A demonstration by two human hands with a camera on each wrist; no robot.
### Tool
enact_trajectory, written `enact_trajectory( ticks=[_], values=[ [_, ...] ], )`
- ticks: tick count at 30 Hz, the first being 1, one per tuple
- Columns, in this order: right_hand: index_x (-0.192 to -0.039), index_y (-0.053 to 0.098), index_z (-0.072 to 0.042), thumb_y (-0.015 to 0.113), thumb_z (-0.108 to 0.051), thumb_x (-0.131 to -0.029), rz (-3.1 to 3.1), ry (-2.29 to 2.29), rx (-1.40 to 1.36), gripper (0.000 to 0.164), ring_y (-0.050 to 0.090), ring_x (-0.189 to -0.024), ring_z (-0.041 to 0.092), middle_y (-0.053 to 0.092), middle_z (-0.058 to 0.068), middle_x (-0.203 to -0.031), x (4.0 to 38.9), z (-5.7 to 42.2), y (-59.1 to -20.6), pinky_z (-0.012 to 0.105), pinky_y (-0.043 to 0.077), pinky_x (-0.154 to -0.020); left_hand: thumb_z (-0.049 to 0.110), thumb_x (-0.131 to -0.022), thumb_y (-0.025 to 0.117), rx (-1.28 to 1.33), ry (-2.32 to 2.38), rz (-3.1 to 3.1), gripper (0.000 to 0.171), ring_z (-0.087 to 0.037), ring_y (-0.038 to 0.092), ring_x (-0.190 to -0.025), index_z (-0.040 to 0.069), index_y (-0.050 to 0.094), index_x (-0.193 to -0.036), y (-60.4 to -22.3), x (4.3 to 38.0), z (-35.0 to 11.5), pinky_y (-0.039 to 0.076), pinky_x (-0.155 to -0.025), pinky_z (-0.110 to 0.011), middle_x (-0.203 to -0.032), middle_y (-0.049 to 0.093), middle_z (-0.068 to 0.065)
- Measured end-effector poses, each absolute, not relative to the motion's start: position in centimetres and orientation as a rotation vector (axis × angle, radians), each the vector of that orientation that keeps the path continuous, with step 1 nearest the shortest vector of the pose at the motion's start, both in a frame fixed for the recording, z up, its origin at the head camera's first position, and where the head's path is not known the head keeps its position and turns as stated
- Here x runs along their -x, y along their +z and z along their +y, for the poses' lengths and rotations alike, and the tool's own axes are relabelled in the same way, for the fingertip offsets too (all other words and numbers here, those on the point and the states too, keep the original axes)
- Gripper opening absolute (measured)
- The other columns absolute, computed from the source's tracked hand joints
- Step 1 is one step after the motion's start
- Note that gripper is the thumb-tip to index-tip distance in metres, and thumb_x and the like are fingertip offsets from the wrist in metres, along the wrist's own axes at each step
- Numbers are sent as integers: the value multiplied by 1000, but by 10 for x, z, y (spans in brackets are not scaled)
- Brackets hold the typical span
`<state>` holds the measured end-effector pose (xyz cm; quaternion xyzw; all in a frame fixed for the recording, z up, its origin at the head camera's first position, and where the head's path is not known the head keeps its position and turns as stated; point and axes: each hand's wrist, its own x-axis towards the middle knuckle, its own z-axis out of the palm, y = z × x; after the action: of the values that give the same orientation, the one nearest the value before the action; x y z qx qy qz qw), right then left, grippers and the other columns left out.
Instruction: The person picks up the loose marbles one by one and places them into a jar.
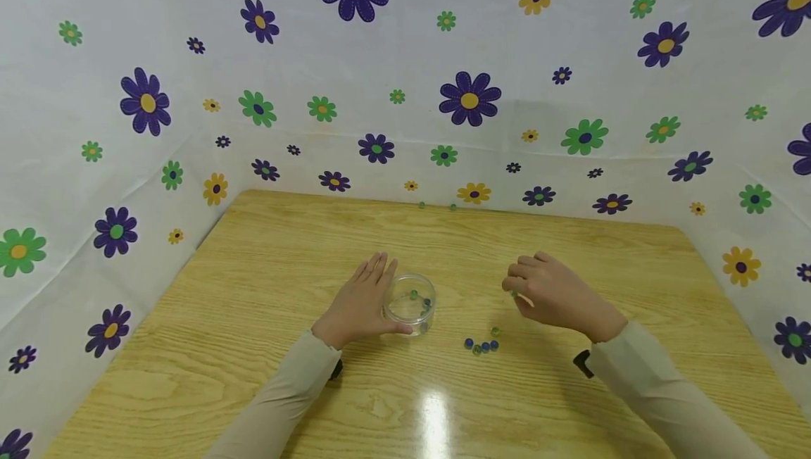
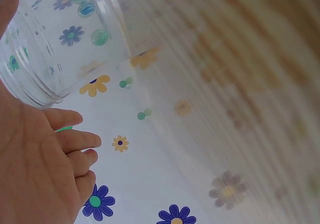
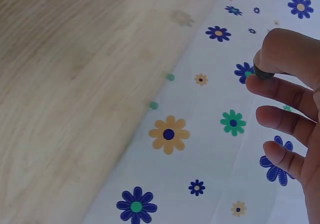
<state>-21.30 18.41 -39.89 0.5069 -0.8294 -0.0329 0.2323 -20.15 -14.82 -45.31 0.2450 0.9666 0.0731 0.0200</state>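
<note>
In the head view my left hand (image 1: 361,304) rests against the left side of a clear round jar (image 1: 412,277), fingers straight, thumb along its near side. The left wrist view shows the jar (image 2: 42,86) beside the palm, with green and blue marbles (image 2: 86,10) in it. To the right of the jar, my right hand (image 1: 551,293) is raised over the table and pinches a marble (image 1: 514,293) between thumb and forefinger. That marble (image 3: 263,74) looks dark in the right wrist view, where the other fingers are loosely bent. Between the hands lie several blue and green marbles (image 1: 485,347).
Two green marbles, one on the left (image 1: 421,205) and one on the right (image 1: 453,207), lie at the wooden table's (image 1: 304,234) far edge. A white cloth with flowers (image 1: 393,43) hangs behind the table and along both sides.
</note>
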Motion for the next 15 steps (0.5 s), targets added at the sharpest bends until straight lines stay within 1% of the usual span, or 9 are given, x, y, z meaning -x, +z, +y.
enact_trajectory(
  ticks=[4, 10, 15],
  values=[
    [-82, 67, -14, 79, -13, -68, -2283, -118, -1392, 19, 57, -71, 15, 63, -2, -78, 214, 181, -390, 31, 46, -61, 72, -72, 60, -766, 220, 2998, 115, -33, 11, -146, -1, 16, -149, -452, 201, -148, 14, -120, -44, -156, 14, -24],
    [-83, 67, -14, 78, -12, -69, -2317, -140, -1391, 18, 58, -74, 15, 65, -2, -80, 213, 174, -378, 31, 46, -63, 73, -72, 60, -764, 227, 2995, 116, -33, 10, -146, -1, 15, -150, -452, 201, -148, 14, -120, -44, -156, 13, -24],
    [-83, 67, -14, 76, -12, -71, -2338, -146, -1392, 15, 58, -74, 16, 65, -2, -80, 213, 163, -368, 30, 45, -63, 73, -72, 59, -766, 232, 2998, 116, -33, 10, -146, -1, 14, -150, -455, 202, -149, 13, -120, -44, -156, 13, -24]
  ],
)
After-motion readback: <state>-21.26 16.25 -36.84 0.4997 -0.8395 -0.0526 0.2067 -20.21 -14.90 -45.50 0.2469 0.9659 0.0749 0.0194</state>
